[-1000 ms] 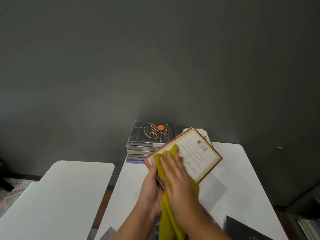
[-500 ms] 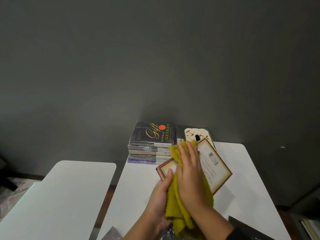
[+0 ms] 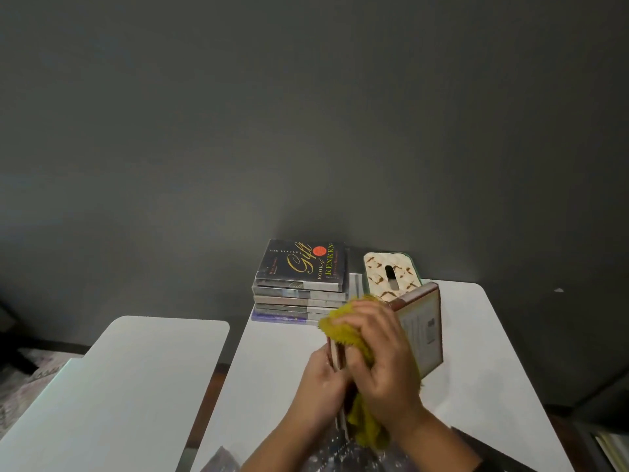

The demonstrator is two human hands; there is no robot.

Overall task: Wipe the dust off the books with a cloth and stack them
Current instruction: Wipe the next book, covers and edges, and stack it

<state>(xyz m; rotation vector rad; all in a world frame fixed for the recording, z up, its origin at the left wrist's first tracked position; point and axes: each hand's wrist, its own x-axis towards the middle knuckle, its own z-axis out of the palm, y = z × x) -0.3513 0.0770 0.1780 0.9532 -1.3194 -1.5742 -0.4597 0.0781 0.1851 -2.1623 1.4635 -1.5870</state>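
A cream-covered book with a brown-red border (image 3: 423,330) is held tilted up on edge above the white table (image 3: 476,369). My left hand (image 3: 320,386) grips its near edge from below. My right hand (image 3: 377,356) presses a mustard-yellow cloth (image 3: 366,424) against the book's top edge and cover. Behind them, a stack of several books (image 3: 299,294) lies against the wall, a dark "Gift Book of KenKen" on top.
A patterned tissue box (image 3: 389,272) stands right of the stack at the wall. A second white table (image 3: 119,386) sits to the left across a gap. A dark flat item (image 3: 493,451) and crinkled plastic (image 3: 340,451) lie at the near edge.
The book has swung from lying nearly flat to standing steeply on edge. My right hand with the cloth has slid from the cover up onto the book's upper edge.
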